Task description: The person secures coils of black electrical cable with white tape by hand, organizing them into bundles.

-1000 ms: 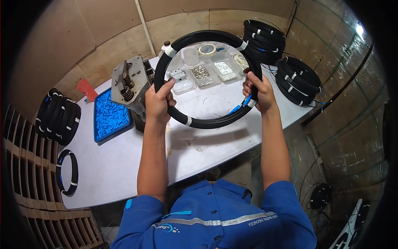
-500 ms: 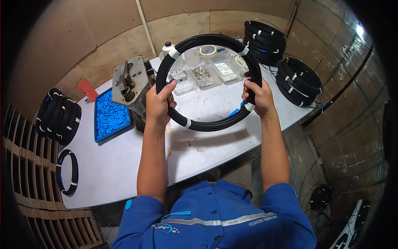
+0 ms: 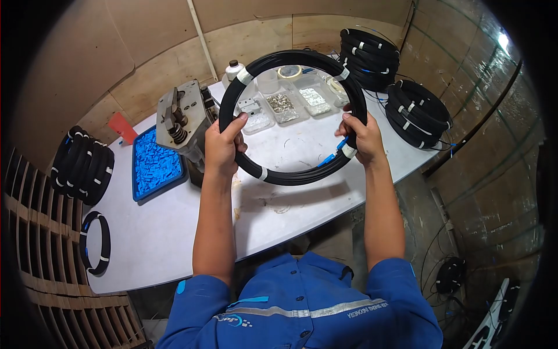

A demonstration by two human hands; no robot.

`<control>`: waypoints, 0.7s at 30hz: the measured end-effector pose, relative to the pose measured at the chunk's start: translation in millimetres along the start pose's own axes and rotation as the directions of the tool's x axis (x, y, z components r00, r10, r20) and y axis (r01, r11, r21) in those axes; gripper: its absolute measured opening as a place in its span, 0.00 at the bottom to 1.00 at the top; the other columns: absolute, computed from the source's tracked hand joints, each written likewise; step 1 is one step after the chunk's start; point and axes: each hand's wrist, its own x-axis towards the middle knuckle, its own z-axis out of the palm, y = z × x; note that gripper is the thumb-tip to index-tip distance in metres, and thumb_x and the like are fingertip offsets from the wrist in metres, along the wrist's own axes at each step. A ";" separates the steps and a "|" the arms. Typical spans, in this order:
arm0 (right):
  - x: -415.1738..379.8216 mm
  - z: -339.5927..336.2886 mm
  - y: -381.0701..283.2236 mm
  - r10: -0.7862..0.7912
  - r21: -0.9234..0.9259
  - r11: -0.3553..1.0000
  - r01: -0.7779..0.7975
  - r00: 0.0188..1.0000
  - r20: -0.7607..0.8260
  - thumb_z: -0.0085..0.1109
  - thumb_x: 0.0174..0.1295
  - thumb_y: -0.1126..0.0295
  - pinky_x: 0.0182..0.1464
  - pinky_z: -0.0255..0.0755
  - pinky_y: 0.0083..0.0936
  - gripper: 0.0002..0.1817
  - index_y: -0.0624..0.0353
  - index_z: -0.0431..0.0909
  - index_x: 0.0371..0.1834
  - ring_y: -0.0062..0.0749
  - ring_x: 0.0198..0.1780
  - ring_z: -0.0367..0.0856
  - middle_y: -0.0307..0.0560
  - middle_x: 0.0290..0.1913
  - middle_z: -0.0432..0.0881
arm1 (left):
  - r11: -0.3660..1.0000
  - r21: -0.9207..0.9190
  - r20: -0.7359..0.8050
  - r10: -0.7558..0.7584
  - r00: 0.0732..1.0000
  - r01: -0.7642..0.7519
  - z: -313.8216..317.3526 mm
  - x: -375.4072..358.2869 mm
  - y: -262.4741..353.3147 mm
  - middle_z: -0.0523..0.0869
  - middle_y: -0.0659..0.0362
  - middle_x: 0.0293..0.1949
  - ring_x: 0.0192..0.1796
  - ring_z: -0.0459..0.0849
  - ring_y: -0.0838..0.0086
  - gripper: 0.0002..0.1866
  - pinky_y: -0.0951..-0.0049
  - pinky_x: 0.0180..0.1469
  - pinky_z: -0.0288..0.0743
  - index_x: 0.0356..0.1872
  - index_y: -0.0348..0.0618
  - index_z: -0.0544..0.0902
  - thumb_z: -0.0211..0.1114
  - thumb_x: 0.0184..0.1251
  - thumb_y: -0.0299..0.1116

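Between my two hands I hold up a coil of black cable, bound with several bands of white tape. It hangs above the table, with its open ring facing me. My left hand is wrapped round the coil's left side, thumb on the near face. On the opposite side my right hand grips the coil, thumb pointing inward. A blue connector sits on the inner lower right of the ring, close to my right fingers. Parts of both hands' fingers are hidden behind the coil.
A metal press stands left, beside a blue tray of small blue parts. Plastic bins sit behind the ring. Stacked coils stand back right, more coils at left. A single coil rests on the table's left edge.
Almost nothing differs. Both hands keep the coil in nearly the same place, and the right fingers near the blue connector have shifted slightly.
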 end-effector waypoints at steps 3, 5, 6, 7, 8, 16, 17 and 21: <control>1.6 -6.7 2.8 -0.010 -0.050 0.999 0.012 0.999 0.045 0.60 0.65 0.73 0.24 0.67 0.22 0.09 0.62 0.73 0.45 0.19 0.20 0.68 0.35 0.21 0.67 | 0.999 0.036 0.007 0.031 0.999 -0.032 1.1 -0.8 2.7 0.69 0.69 0.15 0.14 0.66 0.82 0.12 0.77 0.19 0.62 0.27 0.48 0.75 0.73 0.62 0.34; -3.1 -7.4 -1.7 0.039 0.018 0.999 -0.040 0.997 0.067 0.60 0.65 0.72 0.24 0.67 0.22 0.09 0.61 0.73 0.44 0.19 0.20 0.67 0.35 0.21 0.67 | 0.999 0.037 0.012 0.033 0.999 -0.034 1.3 -0.8 3.9 0.69 0.69 0.15 0.14 0.65 0.82 0.12 0.78 0.19 0.61 0.27 0.47 0.76 0.73 0.61 0.34; -5.2 -6.6 -4.5 0.086 0.083 0.992 -0.094 0.992 0.091 0.61 0.65 0.72 0.24 0.66 0.21 0.08 0.60 0.73 0.43 0.19 0.20 0.67 0.35 0.21 0.67 | 0.999 0.037 0.010 0.033 0.999 -0.033 0.9 -0.4 3.7 0.69 0.69 0.15 0.14 0.65 0.82 0.12 0.78 0.19 0.61 0.27 0.47 0.76 0.73 0.61 0.34; -5.2 -6.2 -5.0 0.087 0.084 0.992 -0.094 0.992 0.092 0.61 0.65 0.72 0.24 0.66 0.21 0.08 0.60 0.73 0.43 0.19 0.20 0.67 0.35 0.21 0.67 | 0.999 0.026 0.006 0.021 1.000 -0.021 0.5 0.2 3.6 0.69 0.69 0.15 0.14 0.65 0.82 0.11 0.78 0.19 0.61 0.28 0.47 0.76 0.73 0.61 0.34; -5.5 -6.1 -5.2 0.092 0.106 0.989 -0.103 0.991 0.098 0.60 0.65 0.73 0.23 0.65 0.21 0.08 0.60 0.73 0.43 0.19 0.19 0.67 0.35 0.21 0.67 | 1.000 0.015 0.003 0.008 1.000 -0.008 0.2 0.5 3.4 0.69 0.69 0.15 0.14 0.65 0.82 0.11 0.78 0.19 0.61 0.28 0.47 0.77 0.73 0.61 0.34; -8.7 -4.0 -2.6 0.109 0.159 0.980 -0.117 0.992 0.060 0.60 0.65 0.74 0.22 0.64 0.20 0.07 0.59 0.72 0.42 0.18 0.18 0.65 0.35 0.20 0.66 | 0.998 0.047 0.050 0.038 0.998 -0.041 -4.0 3.7 3.0 0.71 0.68 0.18 0.18 0.69 0.82 0.12 0.79 0.22 0.65 0.30 0.46 0.77 0.74 0.62 0.37; -10.3 -4.1 -1.8 0.097 0.211 0.972 -0.106 0.994 0.053 0.59 0.65 0.75 0.22 0.64 0.20 0.07 0.59 0.73 0.42 0.18 0.18 0.65 0.35 0.20 0.66 | 0.997 0.050 0.084 0.057 0.995 -0.061 -3.7 4.4 4.6 0.73 0.67 0.19 0.20 0.71 0.81 0.13 0.79 0.24 0.67 0.32 0.44 0.79 0.74 0.62 0.39; -15.2 -4.6 3.8 0.027 0.346 0.937 -0.039 0.999 0.039 0.57 0.65 0.76 0.22 0.63 0.20 0.05 0.58 0.74 0.42 0.18 0.18 0.64 0.34 0.20 0.65 | 0.986 0.011 0.157 0.161 0.974 -0.164 -2.6 3.7 8.8 0.82 0.61 0.29 0.31 0.82 0.76 0.19 0.76 0.36 0.78 0.45 0.39 0.80 0.73 0.63 0.43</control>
